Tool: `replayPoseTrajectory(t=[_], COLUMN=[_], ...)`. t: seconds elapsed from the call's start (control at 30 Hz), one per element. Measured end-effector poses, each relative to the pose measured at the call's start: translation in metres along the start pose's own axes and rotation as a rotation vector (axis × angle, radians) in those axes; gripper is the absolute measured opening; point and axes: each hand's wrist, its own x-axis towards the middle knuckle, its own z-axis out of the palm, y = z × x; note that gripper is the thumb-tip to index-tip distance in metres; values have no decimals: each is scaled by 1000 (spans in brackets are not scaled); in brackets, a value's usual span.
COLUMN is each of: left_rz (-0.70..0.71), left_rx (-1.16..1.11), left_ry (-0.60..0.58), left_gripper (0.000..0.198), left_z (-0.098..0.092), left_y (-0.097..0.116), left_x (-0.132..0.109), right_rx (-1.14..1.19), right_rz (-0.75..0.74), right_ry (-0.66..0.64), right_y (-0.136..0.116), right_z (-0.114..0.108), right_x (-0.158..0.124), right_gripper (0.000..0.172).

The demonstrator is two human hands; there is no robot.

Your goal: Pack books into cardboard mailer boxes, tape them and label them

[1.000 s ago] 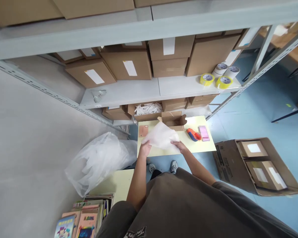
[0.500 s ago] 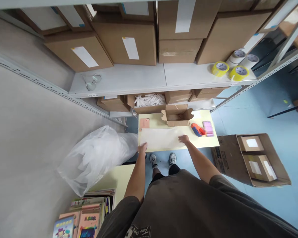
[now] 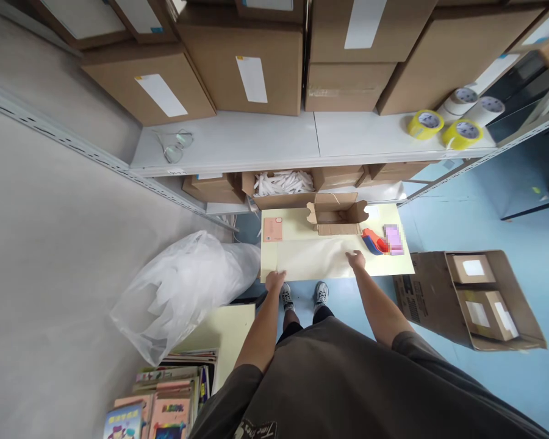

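Note:
A blank, whitish sheet (image 3: 313, 257), which looks like paper or thin plastic, lies along the front of the pale yellow table (image 3: 297, 222). My left hand (image 3: 275, 280) is closed on its near left corner, at the table's front edge. At the other end my right hand (image 3: 357, 260) has its fingers closed on the sheet's right end, though the fingertips are small and hard to make out. Just beyond my right hand lies an orange and blue tool (image 3: 374, 242). A pink card (image 3: 273, 230) rests behind the sheet's left end.
An open cardboard box (image 3: 337, 228) stands at the table's back, with a pink pack (image 3: 393, 239) to the right. Behind are shelves with cartons, tape rolls (image 3: 425, 124) and glasses (image 3: 174, 149). A plastic bag (image 3: 187, 286) sits left; a large carton (image 3: 476, 299) stands right.
Both hands and the sheet have shifted right along the table, and the pink card now shows whole. My right hand is nearer the orange and blue tool. The camera view has shifted slightly.

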Motion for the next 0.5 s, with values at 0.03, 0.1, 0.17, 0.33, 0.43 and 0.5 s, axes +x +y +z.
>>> replayPoseTrajectory(t=[0.03,0.1,0.17,0.33,0.43,0.5], left_rz=[-11,-26,-21,110,205,232], left_rx=[12,24,22,-65,-175,-262], left_ry=[20,75,110,137,134,121], left_gripper=[36,43,44,31,28,28], left_z=[-3,-14,-30,-79,-101,-110], left_y=[0,0,1,18,35,48], left_x=[-1,0,5,38,67,88], right_rx=[21,91,180,221,131,57], right_rz=[-3,-53,-166,-475,-551,-588], right_ry=[58,148,95,-446,-530,-554], right_y=[-2,-12,-30,-121,-180,-209], right_z=[-1,3,17,88,131,155], right_x=[-5,-21,-45,-104,-115,-112], right_gripper=[47,53,49,52,64,71])
